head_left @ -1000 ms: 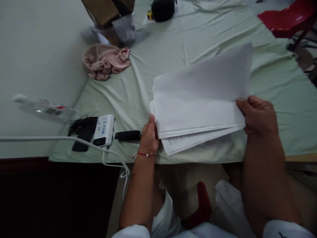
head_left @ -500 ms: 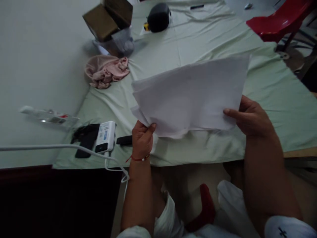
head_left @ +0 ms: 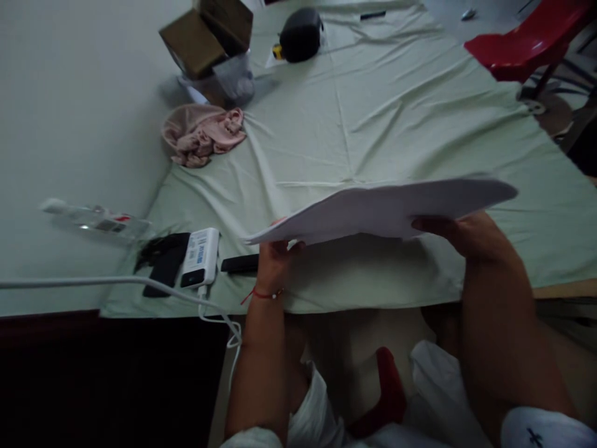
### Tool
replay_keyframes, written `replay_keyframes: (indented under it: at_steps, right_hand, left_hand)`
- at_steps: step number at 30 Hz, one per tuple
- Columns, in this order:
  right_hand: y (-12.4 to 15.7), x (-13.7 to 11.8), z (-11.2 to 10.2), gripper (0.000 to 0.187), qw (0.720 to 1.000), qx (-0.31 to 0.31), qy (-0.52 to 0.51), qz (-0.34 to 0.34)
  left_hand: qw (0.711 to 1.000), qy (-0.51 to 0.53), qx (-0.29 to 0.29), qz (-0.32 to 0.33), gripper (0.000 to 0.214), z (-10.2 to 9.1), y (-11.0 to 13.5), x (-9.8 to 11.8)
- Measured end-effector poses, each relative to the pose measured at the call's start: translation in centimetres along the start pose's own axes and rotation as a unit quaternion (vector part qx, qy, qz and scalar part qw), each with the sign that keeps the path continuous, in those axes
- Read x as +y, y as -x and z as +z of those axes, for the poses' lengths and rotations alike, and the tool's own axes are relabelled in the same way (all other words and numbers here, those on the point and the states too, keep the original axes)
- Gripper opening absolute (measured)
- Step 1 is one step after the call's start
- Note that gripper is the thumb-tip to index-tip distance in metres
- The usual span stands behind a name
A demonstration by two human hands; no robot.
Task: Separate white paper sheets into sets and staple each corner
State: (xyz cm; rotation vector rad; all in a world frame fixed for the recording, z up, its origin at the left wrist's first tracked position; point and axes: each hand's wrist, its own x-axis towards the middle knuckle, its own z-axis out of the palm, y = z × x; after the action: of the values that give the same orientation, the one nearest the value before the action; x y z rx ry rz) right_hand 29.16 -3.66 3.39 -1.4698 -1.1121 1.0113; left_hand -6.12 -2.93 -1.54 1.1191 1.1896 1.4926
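Several sheets of white paper (head_left: 368,208) are held between my two hands, tilted so that I see them nearly edge-on above the table. My left hand (head_left: 275,264) pinches the stack near its left end, thumb on the near side. At the right end, my right hand (head_left: 466,235) grips the paper with the thumb on the near face and the fingers mostly hidden behind it. Just left of my left wrist, a slim black object (head_left: 239,264) lies on the pale green cloth (head_left: 321,292).
A white power bank (head_left: 200,256) with a cable (head_left: 140,281) sits beside a black phone-like slab (head_left: 163,267). Along the wall are a clear bottle (head_left: 102,221), pink cloth (head_left: 205,134) and a cardboard box (head_left: 191,43). A black case (head_left: 301,35) and red chair (head_left: 522,46) stand farther off.
The paper stack has tipped from facing me to nearly edge-on, its upper edge coming down. Both hands keep hold, with the wrists turned.
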Motion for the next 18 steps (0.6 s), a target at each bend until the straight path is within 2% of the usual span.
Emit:
replay_keyframes:
  at_steps: [4,7,10,13,16,18]
  right_hand:
    - [-0.1,-0.3,1.0,0.042,0.998,0.013,-0.068,-0.014]
    - [-0.2,0.3,0.8,0.040,0.996,0.008,-0.087,-0.022]
    - [-0.2,0.8,0.1,0.040,0.996,-0.038,-0.073,-0.016]
    - [0.0,0.7,-0.2,0.040,0.997,-0.079,-0.025,0.011]
    - [0.2,0.5,-0.2,0.042,0.998,-0.059,0.011,0.017]
    - [0.4,0.4,-0.3,0.049,0.999,-0.024,0.032,0.011]
  left_hand:
    - [0.998,-0.030,0.035,-0.040,0.030,0.6,-0.6,-0.2]
    - [0.998,-0.022,0.042,-0.029,0.030,0.6,-0.5,0.5]
    - [0.999,-0.031,0.017,-0.023,0.031,0.2,-0.3,0.8]
    - [0.998,-0.042,-0.028,-0.045,0.037,0.1,-0.3,0.4]
    - [0.996,-0.048,-0.051,-0.063,0.044,0.1,-0.1,-0.2]
    - [0.996,-0.049,-0.044,-0.059,0.051,-0.1,0.1,-0.4]
